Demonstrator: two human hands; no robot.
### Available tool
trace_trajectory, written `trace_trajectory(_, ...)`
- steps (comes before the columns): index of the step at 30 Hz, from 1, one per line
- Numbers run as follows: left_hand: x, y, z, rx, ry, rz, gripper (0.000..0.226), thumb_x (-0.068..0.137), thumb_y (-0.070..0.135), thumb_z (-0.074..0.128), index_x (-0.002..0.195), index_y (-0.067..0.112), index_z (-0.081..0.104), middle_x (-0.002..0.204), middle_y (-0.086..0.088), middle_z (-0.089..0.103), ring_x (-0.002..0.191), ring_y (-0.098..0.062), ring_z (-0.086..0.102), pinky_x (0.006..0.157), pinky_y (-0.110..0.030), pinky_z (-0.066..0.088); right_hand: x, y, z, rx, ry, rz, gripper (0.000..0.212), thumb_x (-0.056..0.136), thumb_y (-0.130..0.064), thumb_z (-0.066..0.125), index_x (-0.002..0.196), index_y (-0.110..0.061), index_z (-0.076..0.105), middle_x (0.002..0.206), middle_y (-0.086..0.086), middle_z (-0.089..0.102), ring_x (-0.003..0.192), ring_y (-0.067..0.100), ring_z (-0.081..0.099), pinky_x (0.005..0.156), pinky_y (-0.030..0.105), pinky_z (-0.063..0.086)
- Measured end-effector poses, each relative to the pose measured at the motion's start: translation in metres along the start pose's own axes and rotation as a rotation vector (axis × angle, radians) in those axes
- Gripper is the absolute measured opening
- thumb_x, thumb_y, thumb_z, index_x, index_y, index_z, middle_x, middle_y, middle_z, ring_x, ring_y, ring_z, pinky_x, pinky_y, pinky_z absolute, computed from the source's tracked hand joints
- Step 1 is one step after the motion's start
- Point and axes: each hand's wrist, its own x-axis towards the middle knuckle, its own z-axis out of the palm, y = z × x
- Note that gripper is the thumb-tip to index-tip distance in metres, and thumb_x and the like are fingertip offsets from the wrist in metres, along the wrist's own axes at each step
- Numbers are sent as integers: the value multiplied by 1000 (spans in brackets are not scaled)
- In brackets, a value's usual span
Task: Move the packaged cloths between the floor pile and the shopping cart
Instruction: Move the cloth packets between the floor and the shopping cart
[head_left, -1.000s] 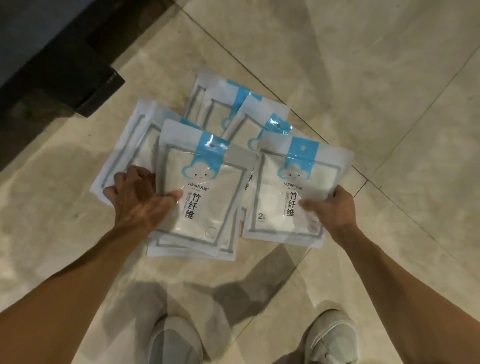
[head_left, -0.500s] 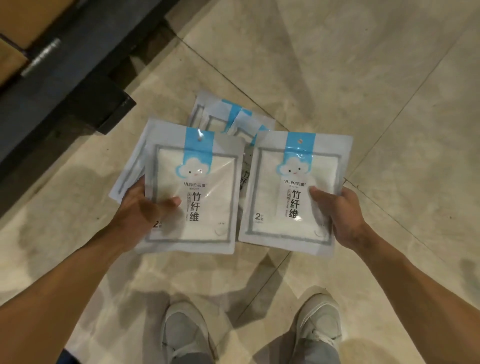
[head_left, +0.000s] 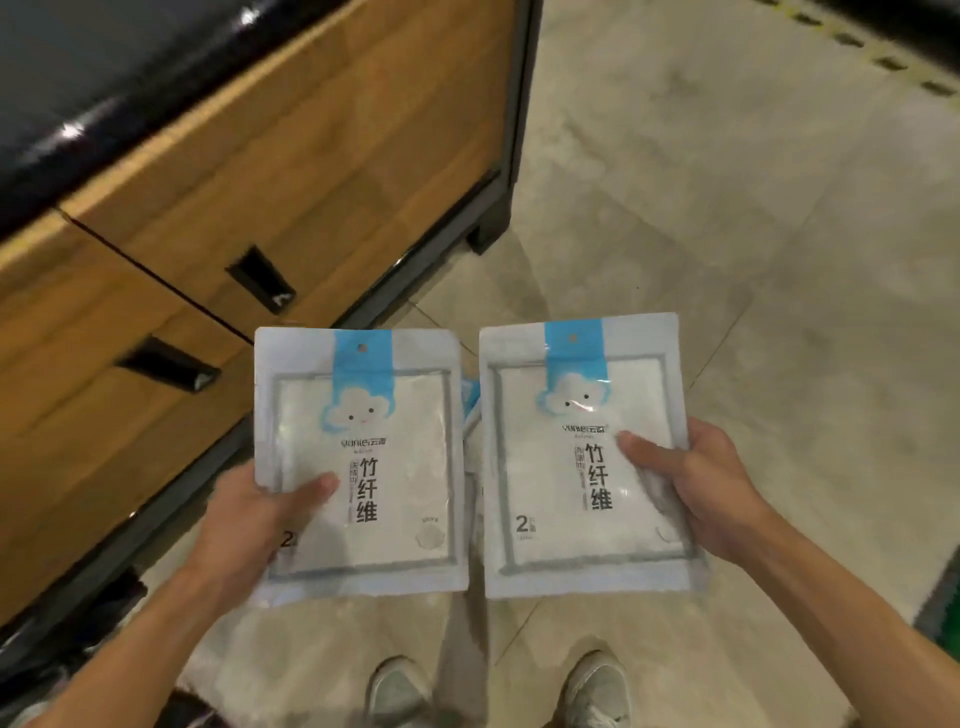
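While thumbs press each front, left hand (head_left: 249, 514) grips one cloth packet (head_left: 363, 467) | right hand (head_left: 701, 488) grips second packet (head_left: 582, 457) | both upright, side by side above tiled floor (head_left: 727, 234)

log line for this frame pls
left hand: grips left cloth pack | right hand: grips right cloth pack | both packs lifted | cart: unseen

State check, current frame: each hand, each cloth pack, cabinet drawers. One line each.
left hand: grips the left pack, thumb on its front
right hand: grips the right pack, thumb on its front
left pack: held up off the floor, sealed, upright, front to camera
right pack: held up, sealed, upright, beside the left pack
cabinet drawers: closed
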Motion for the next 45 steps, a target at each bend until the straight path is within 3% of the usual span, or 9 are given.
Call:
trace_trajectory(6,-106,135,-34,-77,30,64,60,49,19,96,101,5,73,92,-9,79,85,-30,77,64,-34,63,-107,-143,9,20,-17,-42,32,89,-7,76,66,-8,54,42,0,48,35,13,42,37,18,36)
trace_trajectory(10,-175,221,-79,-84,61,107,46,65,12,88,107,5,73,97,-10,79,89,-31,77,81,-44,59,-179,-237,22,15,-78,-78,39,84,-15,83,90,18,62,74,40,61,71,39,56,65,45,46)
trace_trajectory(14,-244,292,-128,-79,106,174,29,80,5,78,108,7,72,96,-9,79,88,-30,77,73,-39,62,-247,-326,44,-33,-158,-142,74,60,-37,98,104,13,66,96,43,66,84,45,63,77,58,50)
trace_trajectory(18,-317,344,-175,-84,118,273,34,72,12,80,105,9,72,95,-7,80,86,-26,77,68,-34,63,-301,-402,67,-61,-192,-226,22,87,-6,78,105,5,72,101,26,76,93,41,73,93,62,57)
trace_trajectory(21,-368,370,-209,-117,139,287,55,60,19,93,110,9,72,103,-10,78,93,-29,77,83,-45,59,-345,-443,89,-78,-275,-296,23,89,-5,76,110,2,72,105,24,77,99,40,74,91,63,58)
trace_trajectory(25,-434,394,-249,-191,291,372,37,67,9,81,103,7,73,94,-10,79,87,-30,76,67,-35,64,-394,-477,116,-39,-358,-350,22,89,-2,75,111,-1,71,98,14,80,87,29,79,67,36,65)
trace_trajectory(32,-545,401,-290,-277,454,445,33,75,4,77,107,9,72,99,-10,79,87,-27,77,64,-33,63,-458,-501,160,-39,-608,-403,27,88,-1,75,115,0,70,102,16,80,95,34,78,77,44,65)
trace_trajectory(38,-632,375,-278,-326,692,460,46,61,16,83,105,12,72,93,-6,80,85,-25,77,72,-37,64,-500,-514,170,-128,-796,-463,17,92,-7,74,106,-4,65,60,-1,72,46,7,65,41,20,50)
trace_trajectory(45,-717,325,-243,-501,896,404,42,73,4,76,114,4,68,100,-11,79,87,-25,77,68,-36,63,-532,-510,181,-231,-1015,-505,15,91,-6,74,104,-7,66,67,-1,76,53,9,70,44,19,52)
